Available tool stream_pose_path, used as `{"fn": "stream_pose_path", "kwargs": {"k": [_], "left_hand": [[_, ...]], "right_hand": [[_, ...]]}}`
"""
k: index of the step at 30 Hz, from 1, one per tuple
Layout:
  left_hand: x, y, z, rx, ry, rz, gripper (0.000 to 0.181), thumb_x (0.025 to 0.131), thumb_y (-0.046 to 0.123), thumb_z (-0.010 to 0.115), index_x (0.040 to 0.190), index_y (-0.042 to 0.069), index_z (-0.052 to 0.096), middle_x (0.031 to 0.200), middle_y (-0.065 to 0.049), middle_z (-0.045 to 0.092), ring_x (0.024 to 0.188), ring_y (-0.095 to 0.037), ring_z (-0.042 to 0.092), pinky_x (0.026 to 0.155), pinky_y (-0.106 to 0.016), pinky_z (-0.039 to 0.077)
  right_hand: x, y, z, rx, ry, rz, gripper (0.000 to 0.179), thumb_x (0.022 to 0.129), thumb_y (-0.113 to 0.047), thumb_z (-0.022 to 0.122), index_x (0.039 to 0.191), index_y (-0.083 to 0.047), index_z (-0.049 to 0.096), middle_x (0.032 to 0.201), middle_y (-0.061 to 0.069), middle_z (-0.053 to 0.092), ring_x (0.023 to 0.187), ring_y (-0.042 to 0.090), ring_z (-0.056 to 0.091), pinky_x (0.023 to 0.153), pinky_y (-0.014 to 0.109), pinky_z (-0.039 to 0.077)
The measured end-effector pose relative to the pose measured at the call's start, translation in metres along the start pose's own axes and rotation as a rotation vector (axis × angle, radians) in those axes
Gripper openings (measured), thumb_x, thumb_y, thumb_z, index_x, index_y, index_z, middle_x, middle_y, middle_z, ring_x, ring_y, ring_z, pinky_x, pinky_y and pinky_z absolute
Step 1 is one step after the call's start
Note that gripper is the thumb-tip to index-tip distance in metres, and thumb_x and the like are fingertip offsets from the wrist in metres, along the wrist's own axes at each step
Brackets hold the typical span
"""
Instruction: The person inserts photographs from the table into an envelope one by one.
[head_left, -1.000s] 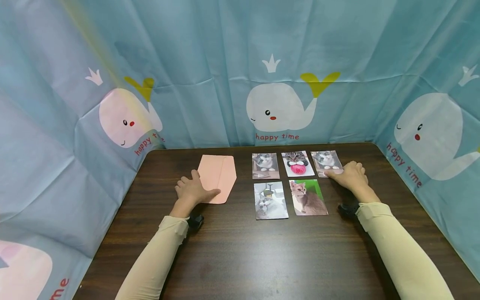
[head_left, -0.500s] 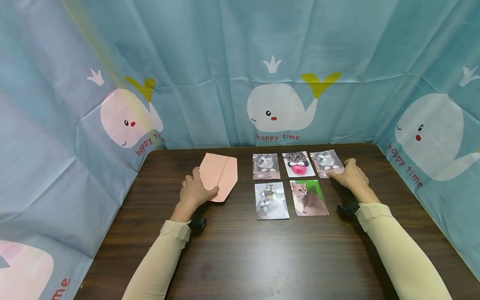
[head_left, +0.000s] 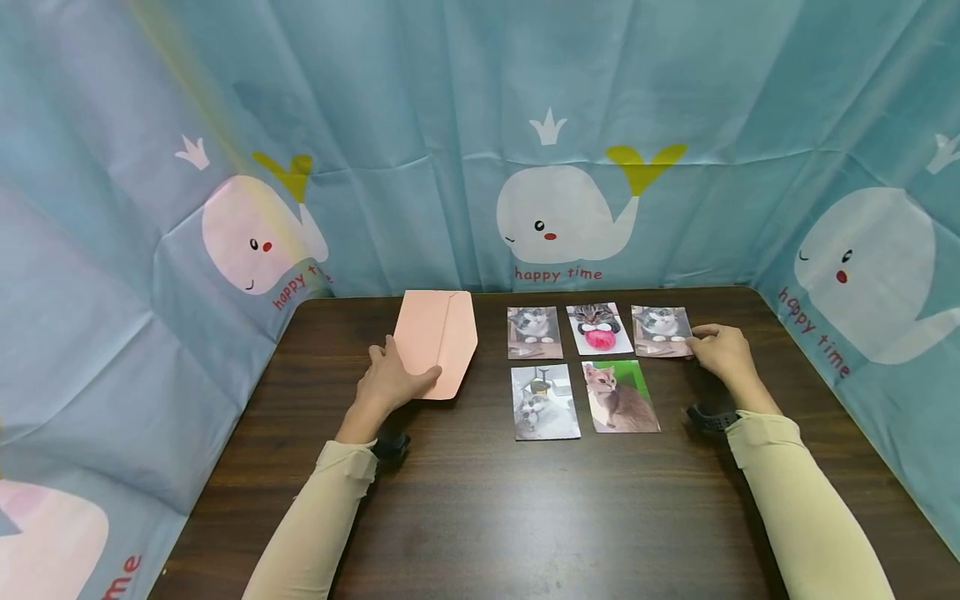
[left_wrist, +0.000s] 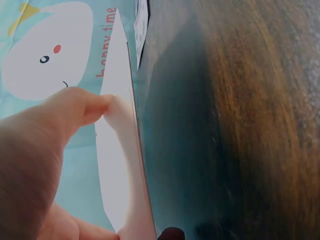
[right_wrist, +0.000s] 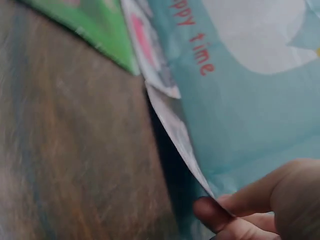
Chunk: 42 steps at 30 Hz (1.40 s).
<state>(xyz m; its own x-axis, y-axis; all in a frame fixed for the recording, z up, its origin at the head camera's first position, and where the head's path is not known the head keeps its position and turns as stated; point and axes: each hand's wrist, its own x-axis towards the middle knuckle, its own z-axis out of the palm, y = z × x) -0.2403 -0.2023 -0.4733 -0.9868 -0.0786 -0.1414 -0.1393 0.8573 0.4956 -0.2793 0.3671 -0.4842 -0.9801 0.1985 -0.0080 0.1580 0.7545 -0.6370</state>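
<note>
My left hand [head_left: 388,383] holds a pink envelope [head_left: 438,329] at its left side, thumb on the upper face. In the left wrist view, the envelope [left_wrist: 115,165] is raised off the table with a dark shadow under it, and one fingertip [left_wrist: 172,233] shows below its edge. At the right end of the back row, my right hand [head_left: 726,354] pinches the near right corner of a grey-and-white cat photo card [head_left: 658,323]. Seen from the right wrist, that card [right_wrist: 175,132] bends up at the corner between thumb and finger.
Left of the pinched card lie a card with a cat and pink ball [head_left: 600,333] and another grey-and-white cat card [head_left: 533,333]. In front are a pale cat card [head_left: 545,404] and a green-backed cat card [head_left: 621,400]. A whale-print curtain [head_left: 405,125] surrounds the brown table [head_left: 525,517].
The envelope has shifted away and turned slightly, with my left hand on it. My right hand has moved right to the card's corner and now pinches it; the card has straightened and shifted right.
</note>
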Motion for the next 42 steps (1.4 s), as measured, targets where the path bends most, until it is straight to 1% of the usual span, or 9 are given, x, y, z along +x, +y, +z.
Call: {"fn": "stream_pose_path", "kwargs": {"k": [3, 6, 11, 15, 18, 22, 29, 39, 42], "left_hand": [[0.002, -0.001, 0.001, -0.023, -0.008, 0.002, 0.130, 0.088, 0.076, 0.067, 0.170, -0.004, 0.005, 0.157, -0.036, 0.024, 0.124, -0.058, 0.058, 0.104, -0.071, 0.045], [0.003, 0.000, 0.003, -0.042, -0.015, 0.007, 0.129, 0.087, 0.078, 0.066, 0.171, -0.002, 0.008, 0.158, -0.034, 0.024, 0.125, -0.058, 0.057, 0.105, -0.071, 0.045], [0.004, 0.003, 0.008, -0.064, -0.009, 0.023, 0.129, 0.086, 0.078, 0.066, 0.172, 0.001, 0.009, 0.157, -0.031, 0.027, 0.126, -0.055, 0.058, 0.105, -0.071, 0.043], [0.003, 0.007, 0.013, -0.079, 0.002, 0.038, 0.129, 0.085, 0.078, 0.068, 0.172, 0.003, 0.010, 0.157, -0.030, 0.028, 0.125, -0.052, 0.059, 0.106, -0.072, 0.041], [0.001, 0.010, 0.014, -0.098, 0.002, 0.043, 0.128, 0.086, 0.077, 0.069, 0.172, 0.004, 0.010, 0.158, -0.029, 0.027, 0.125, -0.053, 0.058, 0.106, -0.071, 0.042], [-0.001, 0.014, 0.015, -0.107, 0.000, 0.043, 0.127, 0.086, 0.076, 0.070, 0.173, 0.006, 0.009, 0.157, -0.029, 0.027, 0.125, -0.053, 0.057, 0.105, -0.071, 0.043], [-0.001, 0.019, 0.019, -0.101, 0.015, 0.046, 0.128, 0.084, 0.077, 0.071, 0.172, 0.006, 0.013, 0.155, -0.028, 0.031, 0.124, -0.050, 0.059, 0.102, -0.070, 0.045], [-0.004, 0.026, 0.026, -0.103, 0.010, 0.047, 0.131, 0.084, 0.079, 0.069, 0.173, 0.006, 0.006, 0.157, -0.026, 0.029, 0.124, -0.049, 0.062, 0.102, -0.067, 0.047], [-0.005, 0.029, 0.026, -0.105, 0.019, 0.058, 0.131, 0.085, 0.079, 0.069, 0.173, 0.005, 0.007, 0.157, -0.026, 0.030, 0.123, -0.049, 0.063, 0.101, -0.067, 0.047]], "right_hand": [[-0.001, 0.001, 0.000, 0.149, 0.038, 0.058, 0.045, 0.104, -0.020, 0.065, 0.136, 0.011, 0.066, 0.072, -0.006, 0.073, 0.058, 0.005, 0.059, 0.057, 0.027, 0.047], [-0.004, -0.003, 0.001, 0.286, 0.071, 0.097, 0.046, 0.105, -0.021, 0.064, 0.140, 0.009, 0.065, 0.066, -0.023, 0.064, 0.054, 0.002, 0.057, 0.052, 0.024, 0.048], [-0.013, -0.018, 0.004, 0.392, 0.169, 0.094, 0.045, 0.104, -0.025, 0.067, 0.140, 0.004, 0.068, 0.065, -0.032, 0.062, 0.053, -0.001, 0.057, 0.051, 0.020, 0.047], [-0.020, -0.031, 0.009, 0.468, 0.228, 0.053, 0.044, 0.103, -0.023, 0.069, 0.137, 0.004, 0.069, 0.066, -0.030, 0.065, 0.050, -0.002, 0.056, 0.048, 0.017, 0.047], [-0.024, -0.042, 0.015, 0.510, 0.225, 0.002, 0.042, 0.103, -0.020, 0.070, 0.136, 0.005, 0.069, 0.064, -0.024, 0.066, 0.046, -0.001, 0.054, 0.046, 0.017, 0.046], [-0.029, -0.057, 0.023, 0.557, 0.203, -0.071, 0.039, 0.103, -0.016, 0.071, 0.134, 0.007, 0.068, 0.065, -0.018, 0.068, 0.046, 0.000, 0.054, 0.045, 0.017, 0.045], [-0.038, -0.081, 0.037, 0.623, 0.158, -0.161, 0.038, 0.103, -0.013, 0.073, 0.134, 0.008, 0.068, 0.066, -0.018, 0.068, 0.047, 0.001, 0.052, 0.046, 0.017, 0.044], [-0.045, -0.114, 0.057, 0.719, 0.102, -0.242, 0.037, 0.103, -0.011, 0.073, 0.134, 0.009, 0.068, 0.065, -0.017, 0.065, 0.045, 0.001, 0.046, 0.043, 0.017, 0.038], [-0.047, -0.125, 0.060, 0.742, 0.089, -0.260, 0.037, 0.103, -0.007, 0.073, 0.134, 0.012, 0.067, 0.066, -0.010, 0.066, 0.046, 0.001, 0.044, 0.044, 0.017, 0.037]]}}
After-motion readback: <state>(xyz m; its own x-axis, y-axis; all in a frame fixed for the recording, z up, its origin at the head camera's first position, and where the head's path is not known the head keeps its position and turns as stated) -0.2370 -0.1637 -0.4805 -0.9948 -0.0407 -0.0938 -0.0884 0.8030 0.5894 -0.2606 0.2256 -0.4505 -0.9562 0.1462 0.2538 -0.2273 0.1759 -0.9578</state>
